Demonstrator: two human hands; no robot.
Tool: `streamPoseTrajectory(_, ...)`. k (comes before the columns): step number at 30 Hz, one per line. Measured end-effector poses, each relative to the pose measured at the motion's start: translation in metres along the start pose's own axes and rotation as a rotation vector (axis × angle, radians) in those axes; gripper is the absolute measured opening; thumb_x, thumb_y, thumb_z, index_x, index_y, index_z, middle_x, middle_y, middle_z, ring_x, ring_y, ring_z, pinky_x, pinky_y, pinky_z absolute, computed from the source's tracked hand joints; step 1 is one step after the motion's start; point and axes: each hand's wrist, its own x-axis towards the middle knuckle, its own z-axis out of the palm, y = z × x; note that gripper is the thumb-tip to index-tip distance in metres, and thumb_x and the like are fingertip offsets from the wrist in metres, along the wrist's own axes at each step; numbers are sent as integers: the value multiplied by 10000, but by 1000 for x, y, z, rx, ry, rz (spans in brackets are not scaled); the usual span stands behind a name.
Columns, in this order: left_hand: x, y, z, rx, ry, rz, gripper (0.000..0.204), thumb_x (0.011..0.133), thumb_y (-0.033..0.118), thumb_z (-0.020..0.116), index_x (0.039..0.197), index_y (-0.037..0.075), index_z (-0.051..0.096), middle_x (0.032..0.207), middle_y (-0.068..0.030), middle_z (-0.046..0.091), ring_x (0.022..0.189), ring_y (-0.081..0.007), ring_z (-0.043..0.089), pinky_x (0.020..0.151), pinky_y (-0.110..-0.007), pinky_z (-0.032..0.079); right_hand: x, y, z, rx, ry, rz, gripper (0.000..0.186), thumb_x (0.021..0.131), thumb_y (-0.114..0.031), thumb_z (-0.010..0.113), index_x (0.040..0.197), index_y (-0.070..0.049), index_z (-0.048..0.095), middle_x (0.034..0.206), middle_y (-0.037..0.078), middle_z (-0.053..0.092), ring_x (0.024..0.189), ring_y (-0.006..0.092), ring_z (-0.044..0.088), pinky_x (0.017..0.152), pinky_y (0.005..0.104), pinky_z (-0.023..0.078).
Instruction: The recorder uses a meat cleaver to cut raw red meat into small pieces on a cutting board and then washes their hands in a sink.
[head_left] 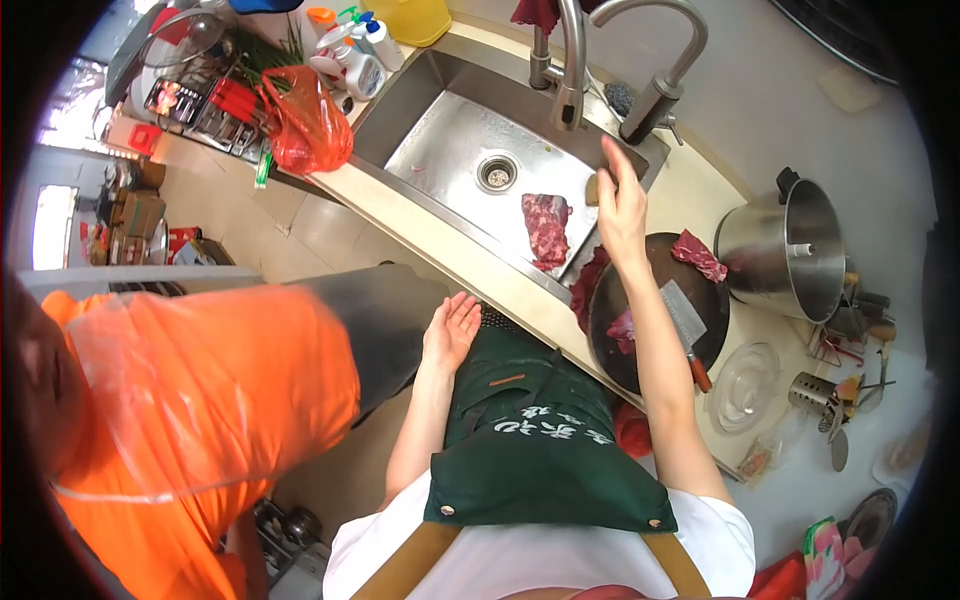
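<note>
My right hand point(623, 212) reaches over the sink's right side, fingers stretched out, just below the pull-down faucet point(568, 105). It holds nothing that I can see. My left hand point(454, 332) hangs in front of the counter edge, palm up and fingers extended. A slab of raw red meat point(545, 232) lies in the steel sink point(430, 160), right of the drain. Under my right forearm is a round dark cutting board point(640, 365). On it rest a cleaver point(683, 314) with a wooden handle and pieces of meat point(699, 257). My forearm hides part of the board.
A large steel pot point(775, 262) stands right of the board, with a clear lid point(744, 388) nearby. A second faucet point(655, 105) rises behind the sink. Left of it sit a red plastic bag point(306, 125) and bottles point(360, 70). A person in orange point(210, 380) stands close at my left.
</note>
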Motion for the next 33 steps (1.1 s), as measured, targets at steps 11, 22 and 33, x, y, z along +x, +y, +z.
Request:
streamPoseTrajectory(11,67,137,26,100,-3,86,409,1006,296,502,1270,-17,499,1201,-162,568,1123,-278,551,992,-385,463,78,0,90,-112,198,185,607,864,-67,613,1395,73,355,1310,262,495,1230,389,499,1046,412,381)
streamPoseTrajectory(22,86,154,26,0,15,32,329,1013,244,487,1236,6,532,1191,-132,593,1117,-265,568,993,-382,476,99,-52,220,-170,-10,23,810,806,-88,642,1423,179,190,1452,378,265,1364,485,287,1161,476,226)
streamPoseTrajectory(33,165,215,104,242,-129,3,432,1021,274,468,1337,-19,448,1294,-148,536,1208,-275,511,1080,-384,395,207,62,176,-522,-32,-51,258,765,15,582,1010,11,661,1010,182,648,1057,352,596,963,422,476)
